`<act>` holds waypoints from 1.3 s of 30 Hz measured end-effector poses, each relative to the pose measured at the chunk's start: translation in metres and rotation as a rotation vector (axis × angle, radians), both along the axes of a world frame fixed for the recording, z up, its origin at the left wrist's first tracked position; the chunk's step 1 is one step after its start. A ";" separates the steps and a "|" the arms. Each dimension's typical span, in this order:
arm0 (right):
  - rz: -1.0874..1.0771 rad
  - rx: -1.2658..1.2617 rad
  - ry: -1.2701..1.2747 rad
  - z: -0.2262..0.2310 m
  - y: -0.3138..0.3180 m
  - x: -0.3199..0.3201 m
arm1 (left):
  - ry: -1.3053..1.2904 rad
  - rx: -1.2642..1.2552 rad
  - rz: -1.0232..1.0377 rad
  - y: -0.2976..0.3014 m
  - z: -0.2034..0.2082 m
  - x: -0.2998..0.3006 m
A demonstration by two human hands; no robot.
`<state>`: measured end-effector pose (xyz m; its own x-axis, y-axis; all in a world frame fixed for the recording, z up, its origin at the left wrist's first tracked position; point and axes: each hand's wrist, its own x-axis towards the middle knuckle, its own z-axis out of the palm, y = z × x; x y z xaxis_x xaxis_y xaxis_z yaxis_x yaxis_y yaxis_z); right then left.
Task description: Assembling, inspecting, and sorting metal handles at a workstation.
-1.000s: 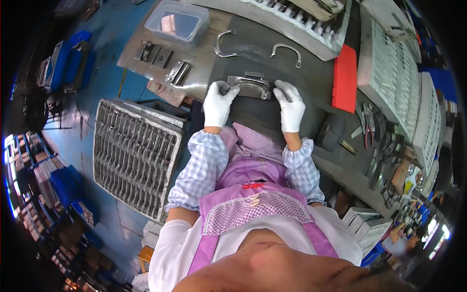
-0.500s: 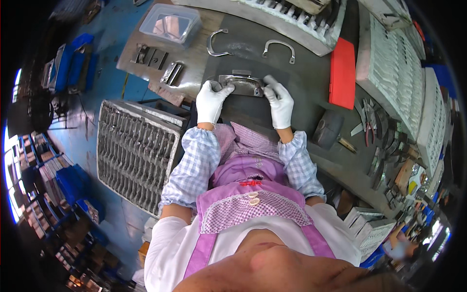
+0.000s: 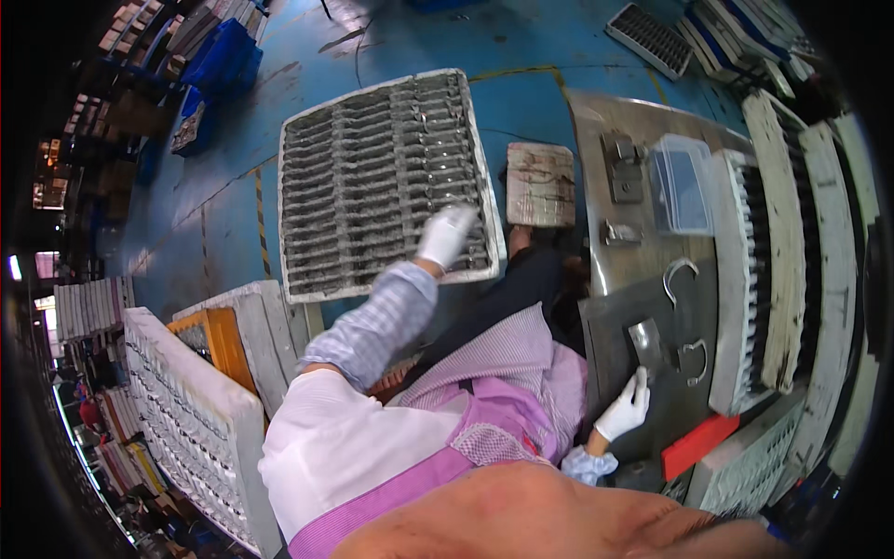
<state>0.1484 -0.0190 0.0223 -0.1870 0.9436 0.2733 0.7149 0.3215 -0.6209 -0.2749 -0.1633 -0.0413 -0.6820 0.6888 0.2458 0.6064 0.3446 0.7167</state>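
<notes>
My left hand (image 3: 447, 235), in a white glove, reaches over the near right part of a pale foam tray (image 3: 289, 233). Rows of slots in it hold metal parts. That hand's fingers are blurred, and whether they grip a part cannot be made out. My right hand (image 3: 626, 405), also gloved, lies on the dark bench mat (image 3: 610, 349) with its fingers stretched toward a shiny metal fixture block (image 3: 644, 341); no object shows in it. Two curved metal handles, one farther (image 3: 678, 278) and one nearer (image 3: 694, 361), lie to the right of the block.
Beyond the handles stand a clear plastic box (image 3: 683, 182) and a metal block (image 3: 622, 168). A red case (image 3: 698, 445) lies at the bench's right. Foam trays (image 3: 736, 279) line the bench. A worn stool (image 3: 540, 186) stands between tray and bench; more trays (image 3: 191, 410) lean at left.
The view has swung left toward the foam tray. My left hand has left the fixture block and now reaches over the tray. My right hand stays at the bench, its fingers now straighter.
</notes>
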 end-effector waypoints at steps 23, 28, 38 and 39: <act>-0.030 -0.036 -0.586 0.004 0.147 0.027 | -0.087 0.078 0.371 0.035 -0.077 -0.286; -0.007 -0.103 -0.441 0.000 0.143 0.043 | -0.437 0.186 -0.007 0.054 -0.015 -0.076; -0.398 -0.243 0.605 0.059 0.092 0.084 | -0.964 0.071 -0.727 0.111 0.093 0.203; -0.320 -0.176 0.855 0.085 0.064 0.074 | -1.049 0.109 -0.778 0.115 0.081 0.224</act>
